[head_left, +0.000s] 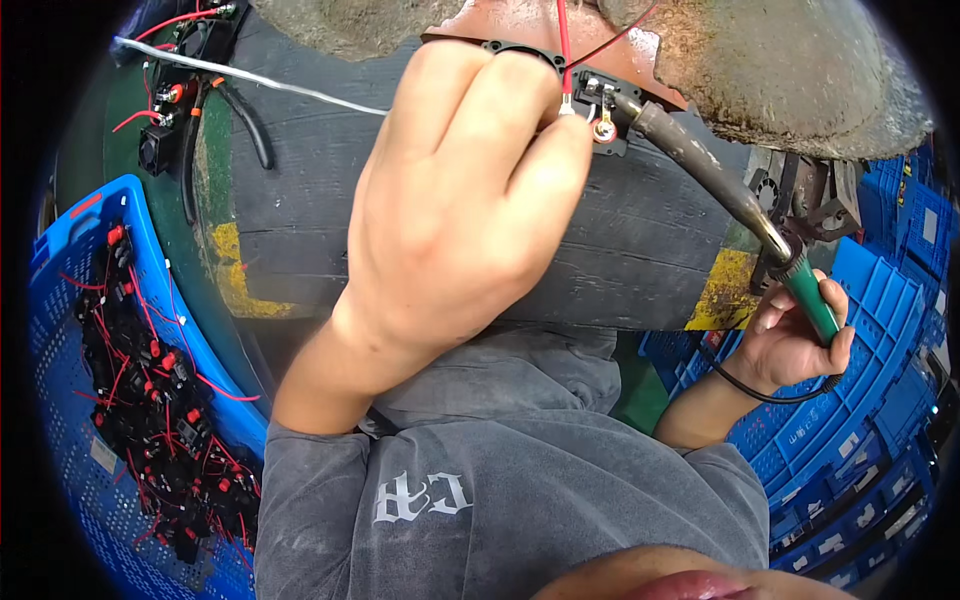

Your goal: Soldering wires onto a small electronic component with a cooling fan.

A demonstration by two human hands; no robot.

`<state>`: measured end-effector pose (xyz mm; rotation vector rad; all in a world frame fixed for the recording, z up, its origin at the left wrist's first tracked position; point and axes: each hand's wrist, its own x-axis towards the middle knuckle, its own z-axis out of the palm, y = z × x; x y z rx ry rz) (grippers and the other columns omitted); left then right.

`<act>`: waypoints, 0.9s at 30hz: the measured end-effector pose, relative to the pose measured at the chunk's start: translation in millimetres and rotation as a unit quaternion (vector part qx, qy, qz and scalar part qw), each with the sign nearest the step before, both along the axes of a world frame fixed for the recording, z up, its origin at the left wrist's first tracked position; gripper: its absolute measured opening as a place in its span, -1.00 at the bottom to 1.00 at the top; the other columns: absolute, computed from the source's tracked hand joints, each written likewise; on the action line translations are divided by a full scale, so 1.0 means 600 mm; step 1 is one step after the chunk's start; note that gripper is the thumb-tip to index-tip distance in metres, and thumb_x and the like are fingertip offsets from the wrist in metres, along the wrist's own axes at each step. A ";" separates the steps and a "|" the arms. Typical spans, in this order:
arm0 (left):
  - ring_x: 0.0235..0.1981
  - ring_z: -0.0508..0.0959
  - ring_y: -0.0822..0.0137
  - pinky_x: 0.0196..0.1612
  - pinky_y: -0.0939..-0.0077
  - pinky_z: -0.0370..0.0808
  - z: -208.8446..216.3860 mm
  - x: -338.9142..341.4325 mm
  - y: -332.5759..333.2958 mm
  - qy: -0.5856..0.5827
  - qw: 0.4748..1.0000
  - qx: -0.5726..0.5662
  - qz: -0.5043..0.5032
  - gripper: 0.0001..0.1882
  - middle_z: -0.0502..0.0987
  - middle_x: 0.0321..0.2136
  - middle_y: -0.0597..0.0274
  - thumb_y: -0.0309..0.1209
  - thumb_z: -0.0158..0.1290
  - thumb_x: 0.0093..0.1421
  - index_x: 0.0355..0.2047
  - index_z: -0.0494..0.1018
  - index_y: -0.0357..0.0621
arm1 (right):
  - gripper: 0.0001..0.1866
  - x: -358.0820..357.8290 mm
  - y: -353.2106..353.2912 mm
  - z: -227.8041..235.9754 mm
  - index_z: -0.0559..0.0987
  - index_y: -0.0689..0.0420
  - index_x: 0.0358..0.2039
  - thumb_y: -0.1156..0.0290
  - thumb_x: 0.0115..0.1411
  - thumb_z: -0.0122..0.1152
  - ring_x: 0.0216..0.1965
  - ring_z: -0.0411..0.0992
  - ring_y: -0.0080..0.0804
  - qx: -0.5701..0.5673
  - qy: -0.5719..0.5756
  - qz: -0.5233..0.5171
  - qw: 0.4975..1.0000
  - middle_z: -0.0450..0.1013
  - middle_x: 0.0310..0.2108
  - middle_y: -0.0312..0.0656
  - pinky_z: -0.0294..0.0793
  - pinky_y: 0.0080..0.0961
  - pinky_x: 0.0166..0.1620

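My right hand [795, 335] grips the green handle of a soldering iron [690, 160]. The iron slants up to the left, and its tip touches or nearly touches a metal contact on a small black part [600, 88]. A ring terminal [604, 130] also shows on this part. My left hand [450, 200] is closed, its fingertips hidden and close to the part. A silvery solder wire [270, 82] runs from the left into this hand, and a short pale end shows beyond the fingers. A red wire [565, 45] comes down to the part beside my fingertips.
A blue crate [150, 215] at left holds many black parts with red wires [165, 420]. Black-handled pliers [245, 125] and wired pieces lie at far left. A rough block [790, 80] stands upper right. Blue crates [800, 420] are stacked at right.
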<state>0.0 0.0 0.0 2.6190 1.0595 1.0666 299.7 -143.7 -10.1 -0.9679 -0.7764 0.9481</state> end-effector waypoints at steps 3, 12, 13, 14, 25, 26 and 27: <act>-0.30 0.48 0.22 -0.28 0.42 0.45 -0.009 -0.014 -0.002 -0.013 0.999 0.034 -0.019 -0.69 0.51 -0.33 0.20 -0.62 0.21 -0.17 -0.32 0.62 -0.22 | -0.36 -0.005 0.001 0.003 0.59 0.30 -0.08 -0.10 0.28 -0.09 -0.59 0.48 -0.28 0.000 0.004 0.000 1.000 0.54 -0.14 0.17 0.38 -0.60 -0.68; -0.26 0.49 0.21 -0.34 0.48 0.44 -0.014 -0.015 -0.003 -0.059 0.997 0.039 -0.022 -0.75 0.52 -0.28 0.18 -0.58 0.33 -0.14 -0.38 0.61 -0.21 | -0.36 -0.007 -0.002 0.009 0.59 0.29 -0.11 -0.09 0.28 -0.10 -0.64 0.44 -0.32 0.000 -0.016 -0.009 1.000 0.53 -0.20 0.17 0.33 -0.62 -0.70; -0.26 0.49 0.21 -0.34 0.49 0.44 -0.015 -0.016 -0.004 -0.058 0.997 0.042 -0.021 -0.75 0.52 -0.28 0.18 -0.58 0.33 -0.14 -0.38 0.61 -0.20 | -0.37 -0.005 -0.004 0.010 0.59 0.29 -0.11 -0.09 0.27 -0.10 -0.64 0.44 -0.32 -0.006 -0.022 -0.006 1.000 0.53 -0.20 0.16 0.33 -0.62 -0.69; -0.25 0.49 0.22 -0.35 0.49 0.44 -0.015 -0.018 -0.004 -0.056 0.997 0.045 -0.020 -0.75 0.52 -0.27 0.18 -0.58 0.33 -0.15 -0.38 0.61 -0.20 | -0.37 -0.004 -0.006 0.010 0.59 0.29 -0.11 -0.08 0.27 -0.10 -0.64 0.44 -0.32 -0.011 -0.028 -0.002 1.000 0.53 -0.20 0.15 0.34 -0.61 -0.69; -0.21 0.48 0.22 -0.38 0.55 0.46 -0.003 -0.039 -0.006 -0.073 0.995 0.066 -0.033 -0.70 0.51 -0.19 0.16 -0.59 0.35 -0.17 -0.35 0.66 -0.09 | -0.35 -0.008 0.002 0.002 0.59 0.30 -0.08 -0.09 0.28 -0.15 -0.65 0.44 -0.31 -0.033 -0.031 -0.086 0.995 0.56 -0.27 0.11 0.34 -0.62 -0.69; -0.21 0.48 0.22 -0.38 0.56 0.47 -0.003 -0.042 -0.006 -0.078 0.994 0.063 -0.039 -0.71 0.49 -0.18 0.16 -0.59 0.35 -0.15 -0.35 0.67 -0.09 | -0.35 -0.008 0.002 0.002 0.59 0.29 -0.09 -0.09 0.28 -0.15 -0.65 0.44 -0.31 -0.041 -0.031 -0.096 0.994 0.56 -0.28 0.11 0.33 -0.62 -0.69; -0.21 0.48 0.22 -0.38 0.56 0.47 -0.003 -0.046 -0.006 -0.079 0.994 0.063 -0.039 -0.71 0.49 -0.18 0.16 -0.59 0.35 -0.15 -0.35 0.67 -0.09 | -0.35 -0.008 0.002 0.003 0.59 0.29 -0.09 -0.09 0.28 -0.15 -0.65 0.44 -0.31 -0.041 -0.032 -0.096 0.994 0.56 -0.28 0.11 0.33 -0.62 -0.69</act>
